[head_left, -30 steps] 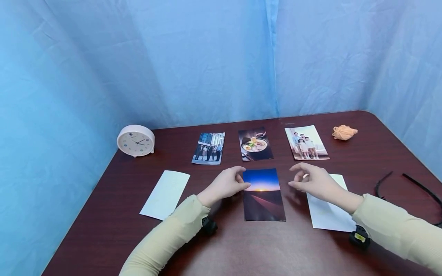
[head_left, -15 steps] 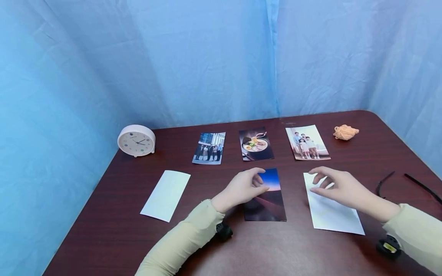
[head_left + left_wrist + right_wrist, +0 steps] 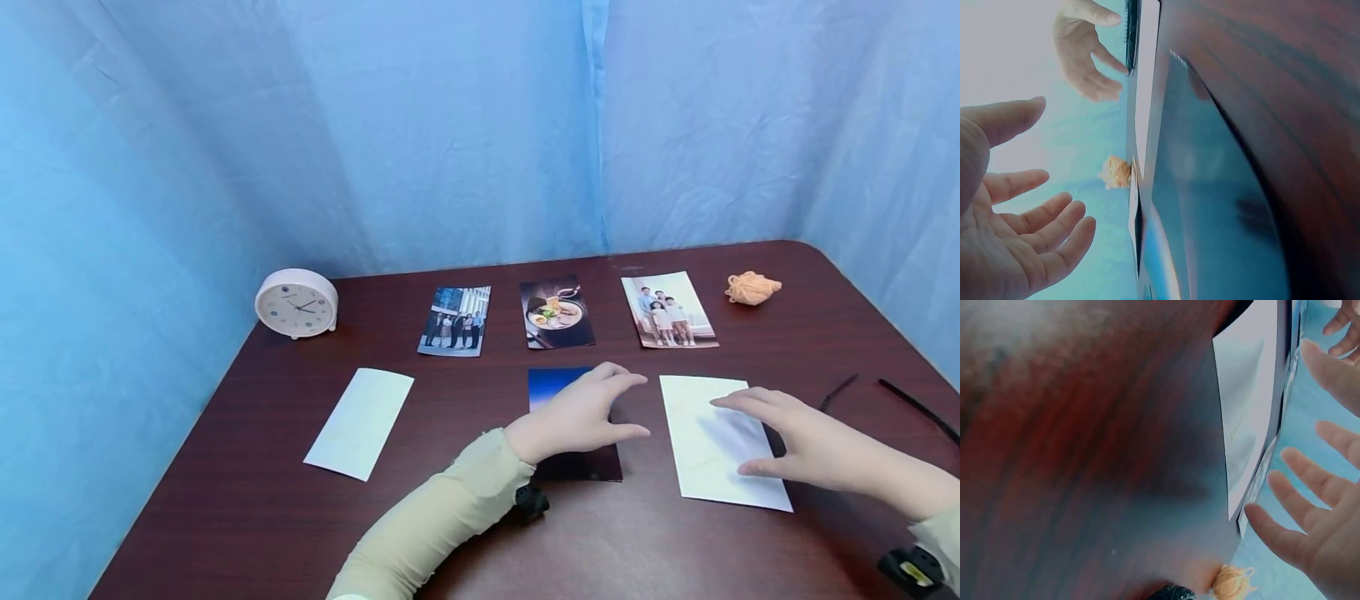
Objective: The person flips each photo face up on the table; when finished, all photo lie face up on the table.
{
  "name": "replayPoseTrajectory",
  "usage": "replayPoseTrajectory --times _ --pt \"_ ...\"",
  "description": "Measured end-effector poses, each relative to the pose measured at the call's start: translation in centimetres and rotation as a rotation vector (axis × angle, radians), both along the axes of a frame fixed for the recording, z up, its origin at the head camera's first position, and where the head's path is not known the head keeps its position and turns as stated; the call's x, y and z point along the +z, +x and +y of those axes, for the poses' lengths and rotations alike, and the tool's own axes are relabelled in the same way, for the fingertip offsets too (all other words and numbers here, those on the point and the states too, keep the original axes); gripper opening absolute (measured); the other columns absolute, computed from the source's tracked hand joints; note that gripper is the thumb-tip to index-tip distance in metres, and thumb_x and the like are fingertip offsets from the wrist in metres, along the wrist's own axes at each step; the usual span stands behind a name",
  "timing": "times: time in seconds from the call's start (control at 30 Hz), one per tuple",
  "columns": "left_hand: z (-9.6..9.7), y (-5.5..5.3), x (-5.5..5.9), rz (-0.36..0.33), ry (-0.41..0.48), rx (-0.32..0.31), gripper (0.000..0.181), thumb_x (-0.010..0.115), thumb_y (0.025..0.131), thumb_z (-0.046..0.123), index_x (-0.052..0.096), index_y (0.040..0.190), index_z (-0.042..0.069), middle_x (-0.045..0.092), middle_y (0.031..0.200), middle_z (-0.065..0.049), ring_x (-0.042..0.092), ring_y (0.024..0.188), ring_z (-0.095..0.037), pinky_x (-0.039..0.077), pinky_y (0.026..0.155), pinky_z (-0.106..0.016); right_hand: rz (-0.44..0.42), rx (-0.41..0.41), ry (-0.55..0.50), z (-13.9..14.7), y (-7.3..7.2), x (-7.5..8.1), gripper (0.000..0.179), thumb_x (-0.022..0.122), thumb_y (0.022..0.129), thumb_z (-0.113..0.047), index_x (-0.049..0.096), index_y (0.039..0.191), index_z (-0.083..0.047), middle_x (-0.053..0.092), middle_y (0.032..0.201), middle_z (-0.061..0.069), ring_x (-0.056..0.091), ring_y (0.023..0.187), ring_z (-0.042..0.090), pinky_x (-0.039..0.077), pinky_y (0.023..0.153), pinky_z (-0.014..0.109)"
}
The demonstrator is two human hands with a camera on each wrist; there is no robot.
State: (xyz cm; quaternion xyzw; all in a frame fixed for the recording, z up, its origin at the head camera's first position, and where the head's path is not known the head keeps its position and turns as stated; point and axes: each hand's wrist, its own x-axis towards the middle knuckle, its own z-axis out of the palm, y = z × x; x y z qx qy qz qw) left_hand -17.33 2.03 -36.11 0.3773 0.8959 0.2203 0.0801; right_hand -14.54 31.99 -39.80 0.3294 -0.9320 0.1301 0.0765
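My left hand hovers over the sunset photo, its thumb and fingers spread apart with nothing between them. It covers much of that photo in the head view. To the right, my right hand is over the right edge of a blank white card, fingers extended and thumb apart, holding nothing. In the right wrist view the fingers stand clear above the white card. The left wrist view shows the left palm raised above the glossy photo.
A second white card lies at left. Along the back are a round clock, a group photo, a ramen photo, a family photo and a peach yarn ball. Black fuzzy strips lie at right.
Both hands have moved right, the left from the sunset photo's left edge across it, the right over the white card. Their fingers have spread wider. The cards and photos stay in place.
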Motion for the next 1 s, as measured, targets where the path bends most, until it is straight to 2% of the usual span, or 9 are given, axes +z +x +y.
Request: replayPoseTrajectory --times 0.13,0.2,0.33,0.47,0.53,0.6,0.73,0.83,1.0 --pt "1.2 0.1 0.0 0.021 -0.037 -0.037 0.066 0.064 0.088 0.043 0.042 0.143 0.014 0.045 0.138 -0.002 0.047 0.123 -0.008 0.038 0.1 -0.014 0.041 0.025 -0.033 0.4 0.3 -0.7 0.082 0.09 0.052 -0.039 0.056 0.123 -0.016 0.058 0.118 0.007 0.04 0.108 0.006 0.024 0.087 0.007" --pt "1.8 0.1 -0.1 0.036 -0.063 -0.049 0.069 0.064 0.087 0.045 0.04 0.144 0.014 0.045 0.139 -0.001 0.046 0.124 -0.008 0.037 0.101 -0.013 0.037 0.026 -0.04 0.6 0.4 -1.1 0.085 0.09 0.051 -0.039 0.055 0.125 -0.018 0.056 0.119 0.007 0.037 0.111 0.004 0.019 0.088 0.005" --pt "2.8 0.4 -0.3 0.043 -0.123 -0.066 0.073 0.064 0.086 0.049 0.037 0.146 0.016 0.042 0.142 -0.001 0.042 0.127 -0.008 0.035 0.102 -0.012 0.02 0.015 -0.039 1.0 0.7 -1.8 0.087 0.089 0.051 -0.041 0.053 0.128 -0.02 0.053 0.121 0.007 0.033 0.114 0.003 0.017 0.088 0.004" --pt "3.9 0.7 -0.9 0.029 -0.206 -0.073 0.077 0.064 0.084 0.053 0.034 0.147 0.019 0.034 0.147 -0.002 0.037 0.132 -0.008 0.033 0.105 -0.015 0.001 0.003 -0.019 1.3 0.8 -2.3 0.09 0.088 0.052 -0.044 0.051 0.13 -0.022 0.051 0.125 0.008 0.033 0.115 0.009 0.017 0.088 0.005" --pt "4.4 0.8 -1.3 0.032 -0.261 -0.076 0.08 0.063 0.083 0.056 0.032 0.148 0.021 0.03 0.15 -0.002 0.035 0.134 -0.008 0.032 0.106 -0.016 -0.024 -0.015 -0.002 1.4 0.9 -2.4 0.091 0.087 0.052 -0.048 0.05 0.132 -0.022 0.049 0.128 0.008 0.033 0.116 0.012 0.018 0.087 0.007" --pt "5.0 0.9 -1.7 0.032 -0.323 -0.087 0.084 0.064 0.081 0.058 0.029 0.149 0.022 0.025 0.152 -0.003 0.032 0.136 -0.009 0.031 0.107 -0.017 -0.055 -0.032 0.029 1.5 1.0 -2.5 0.093 0.086 0.052 -0.052 0.05 0.133 -0.022 0.048 0.13 0.009 0.034 0.115 0.017 0.028 0.086 0.013" --pt "5.8 1.1 -2.3 0.015 -0.451 -0.116 0.092 0.064 0.078 0.063 0.022 0.151 0.025 0.012 0.157 -0.002 0.019 0.142 -0.01 0.027 0.111 -0.022 -0.118 -0.051 0.076 1.6 1.1 -2.5 0.095 0.084 0.053 -0.055 0.049 0.134 -0.022 0.044 0.134 0.011 0.035 0.115 0.023 0.042 0.076 0.027" --pt "6.4 1.4 -2.4 0.006 -0.53 -0.129 0.096 0.063 0.076 0.066 0.018 0.152 0.027 0.005 0.159 -0.001 0.008 0.145 -0.01 0.024 0.113 -0.025 -0.134 -0.046 0.091 1.6 1.1 -2.4 0.096 0.085 0.053 -0.053 0.048 0.136 -0.023 0.042 0.135 0.013 0.035 0.114 0.027 0.044 0.074 0.031" --pt "7.2 1.7 -2.4 0.004 -0.598 -0.123 0.1 0.062 0.075 0.069 0.014 0.152 0.028 0.003 0.159 -0.001 0.003 0.146 -0.01 0.02 0.115 -0.025 -0.121 -0.031 0.1 1.4 1.3 -2.4 0.098 0.086 0.05 -0.05 0.047 0.136 -0.025 0.042 0.134 0.013 0.034 0.115 0.028 0.045 0.074 0.034"
